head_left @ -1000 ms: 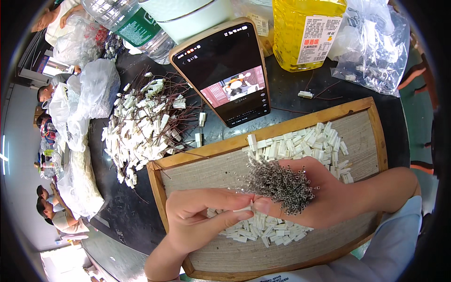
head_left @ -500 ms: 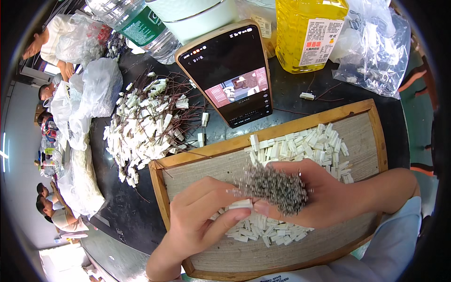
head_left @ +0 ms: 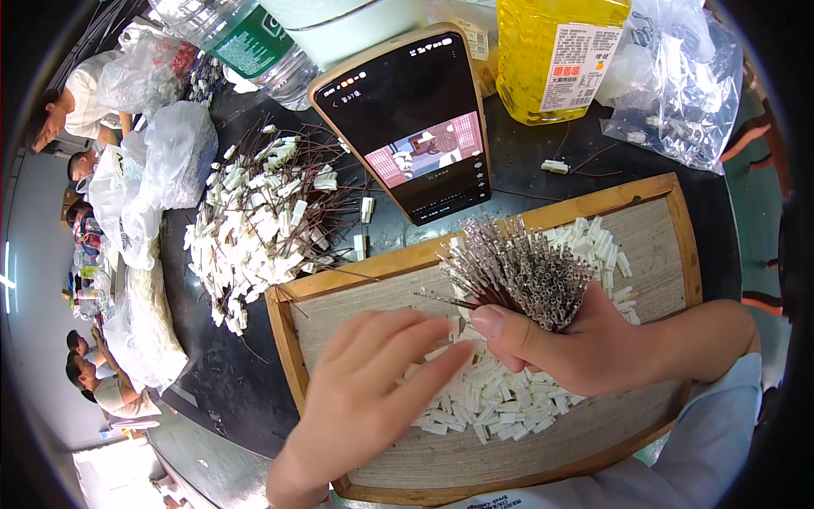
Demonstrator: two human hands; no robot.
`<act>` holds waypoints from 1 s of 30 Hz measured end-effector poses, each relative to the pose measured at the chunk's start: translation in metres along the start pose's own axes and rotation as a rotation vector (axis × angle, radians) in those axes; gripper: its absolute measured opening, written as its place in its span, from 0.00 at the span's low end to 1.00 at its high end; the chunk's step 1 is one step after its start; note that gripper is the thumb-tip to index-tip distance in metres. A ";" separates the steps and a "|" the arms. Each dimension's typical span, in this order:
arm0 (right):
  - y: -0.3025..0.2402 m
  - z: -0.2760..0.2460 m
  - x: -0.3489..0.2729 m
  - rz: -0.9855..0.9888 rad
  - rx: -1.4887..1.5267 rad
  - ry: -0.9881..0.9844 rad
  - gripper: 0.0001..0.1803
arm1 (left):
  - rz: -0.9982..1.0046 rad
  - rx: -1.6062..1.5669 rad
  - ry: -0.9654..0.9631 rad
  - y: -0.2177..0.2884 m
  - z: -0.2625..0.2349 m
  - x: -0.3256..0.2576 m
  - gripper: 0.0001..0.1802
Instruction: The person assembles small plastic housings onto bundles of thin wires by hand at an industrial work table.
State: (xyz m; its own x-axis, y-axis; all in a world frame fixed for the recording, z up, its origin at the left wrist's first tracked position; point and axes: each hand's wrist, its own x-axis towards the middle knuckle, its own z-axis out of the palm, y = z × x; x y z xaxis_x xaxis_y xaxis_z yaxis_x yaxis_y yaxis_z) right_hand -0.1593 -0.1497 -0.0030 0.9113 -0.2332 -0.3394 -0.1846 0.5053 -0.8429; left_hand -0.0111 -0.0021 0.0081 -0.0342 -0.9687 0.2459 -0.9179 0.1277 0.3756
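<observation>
A thick bundle of thin brown wires with silvery metal terminals (head_left: 534, 271) is gripped in my right hand (head_left: 585, 348), terminal ends fanned upward, thumb pressing across the wires. One or two wires stick out leftward from the bundle. My left hand (head_left: 373, 382), slightly blurred, hovers over the tray just left of the bundle. Its fingers and thumb are apart, and I see nothing between them. Beneath both hands, small white plastic connector housings (head_left: 492, 407) lie heaped in a wood-framed tray (head_left: 356, 276); my hands hide part of the heap.
Left of the tray is a pile of white housings with brown wires (head_left: 254, 229) on the black table. A phone (head_left: 415, 127) leans behind the tray. Beyond stand a water bottle (head_left: 254, 51), a yellow jug (head_left: 551, 68) and plastic bags (head_left: 670, 93). People sit at far left.
My left hand has let go of the white housing and opened, its fingers now off the wires. My right hand has tilted the bundle, so its terminals spread higher.
</observation>
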 end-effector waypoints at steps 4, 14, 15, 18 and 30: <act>0.011 0.001 0.000 -0.177 -0.086 0.041 0.08 | 0.051 0.070 -0.088 -0.004 0.014 0.003 0.16; 0.007 -0.002 -0.001 -0.115 -0.041 -0.031 0.07 | -0.235 -0.155 0.093 -0.008 0.002 -0.001 0.13; 0.005 -0.002 -0.002 -0.068 -0.044 -0.028 0.07 | -0.235 -0.157 0.093 -0.007 0.004 -0.004 0.13; 0.001 0.002 -0.003 -0.028 -0.016 -0.016 0.07 | -0.401 -1.126 0.465 -0.006 0.010 -0.016 0.10; 0.008 -0.005 -0.001 -0.080 -0.123 -0.020 0.09 | -0.437 -1.199 0.370 -0.003 0.012 -0.015 0.09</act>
State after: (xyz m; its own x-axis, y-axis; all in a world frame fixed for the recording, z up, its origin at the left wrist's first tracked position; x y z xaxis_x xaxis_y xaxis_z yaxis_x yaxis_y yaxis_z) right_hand -0.1636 -0.1490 -0.0116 0.9319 -0.2512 -0.2617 -0.1536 0.3802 -0.9121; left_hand -0.0128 0.0100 -0.0070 0.4568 -0.8876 0.0598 0.0953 0.1157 0.9887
